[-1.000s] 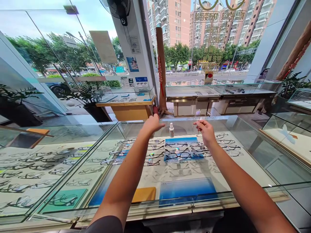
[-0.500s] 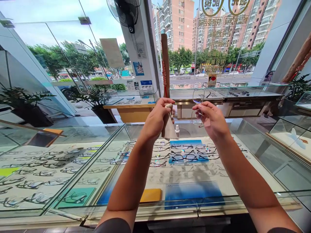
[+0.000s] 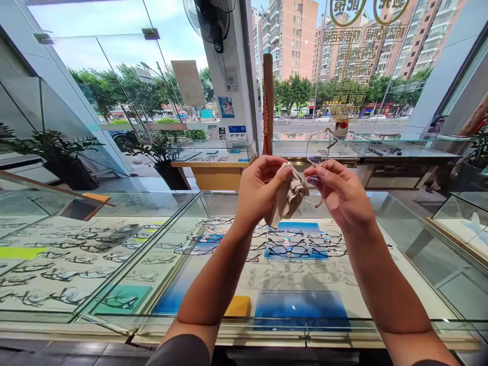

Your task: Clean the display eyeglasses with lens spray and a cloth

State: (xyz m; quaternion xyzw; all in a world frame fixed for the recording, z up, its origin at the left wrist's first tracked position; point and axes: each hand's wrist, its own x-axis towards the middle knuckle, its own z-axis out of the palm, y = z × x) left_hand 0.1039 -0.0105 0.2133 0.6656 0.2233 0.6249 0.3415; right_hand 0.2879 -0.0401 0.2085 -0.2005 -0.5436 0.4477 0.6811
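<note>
Between the thumb and fingers of my left hand (image 3: 261,185) hangs a crumpled beige cleaning cloth (image 3: 290,195) with a zigzag edge. My right hand (image 3: 345,190) pinches a pair of thin-rimmed eyeglasses (image 3: 308,149) near the bridge. The glasses are turned on end, one lens above my fingers and the other below. The cloth is beside the lower lens; whether they touch I cannot tell. Both hands are raised above a glass display case (image 3: 224,199).
Rows of eyeglass frames (image 3: 288,250) lie inside the case, with a blue sheet (image 3: 301,307) and a yellow case (image 3: 238,306) near its front. At the left stands a tilted mirror (image 3: 82,207). Potted plants (image 3: 163,152) and further counters (image 3: 223,175) line the window.
My left hand has moved right, bringing the cloth up to the glasses. The cloth now spreads out more from my fingers. The glasses have tilted slightly, and the small white bottle is now hidden.
</note>
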